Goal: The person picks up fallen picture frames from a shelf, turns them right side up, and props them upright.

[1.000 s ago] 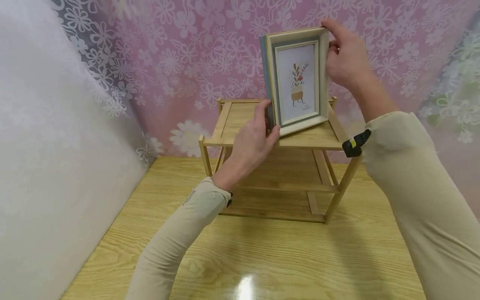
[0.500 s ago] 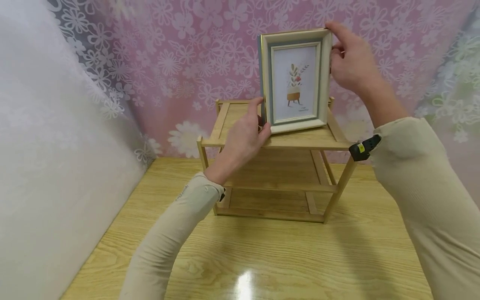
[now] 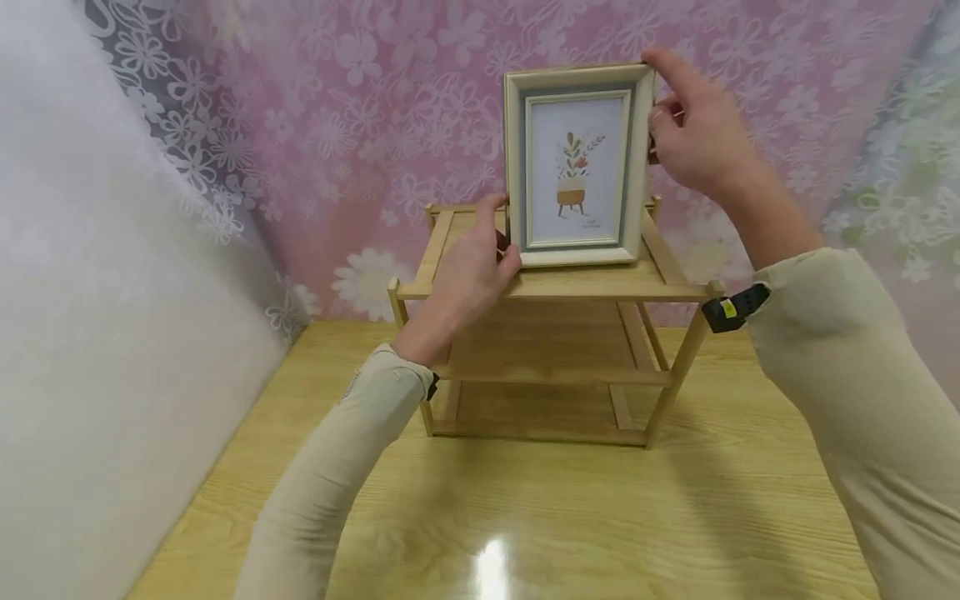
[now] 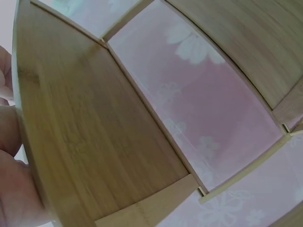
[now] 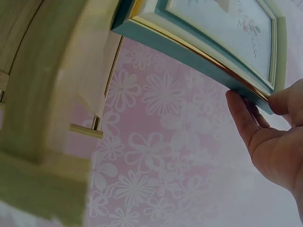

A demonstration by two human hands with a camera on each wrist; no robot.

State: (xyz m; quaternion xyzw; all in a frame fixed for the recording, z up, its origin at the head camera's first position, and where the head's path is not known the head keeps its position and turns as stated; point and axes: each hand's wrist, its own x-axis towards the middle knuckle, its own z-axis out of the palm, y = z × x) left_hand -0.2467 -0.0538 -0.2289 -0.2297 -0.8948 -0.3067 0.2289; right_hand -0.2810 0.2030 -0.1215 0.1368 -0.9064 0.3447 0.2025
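A cream picture frame point(image 3: 573, 257) with a blue-grey inner band holds a print of a potted plant. It stands upright on the top shelf of a wooden rack point(image 3: 585, 286), facing me. My left hand point(image 3: 468, 271) pinches its lower left edge between thumb and fingers. At the upper right, my right hand point(image 3: 701, 125) grips the side, with the index finger reaching the top corner. In the right wrist view the picture frame point(image 5: 189, 64) shows a blue-green side with a gold line, and the right hand's thumb and fingers point(image 5: 244, 118) hold its edge.
The rack's middle shelf point(image 3: 547, 337) and bottom shelf point(image 3: 536, 408) lie below. A pink flowered backdrop point(image 3: 360, 150) hangs behind, and a white sheet point(image 3: 135, 333) stands at left. Light wood-patterned flooring point(image 3: 420, 517) surrounds the rack.
The picture frame has shifted left and turned to face me more squarely, so its left side no longer shows. My left hand has moved left with it; both hands keep their hold.
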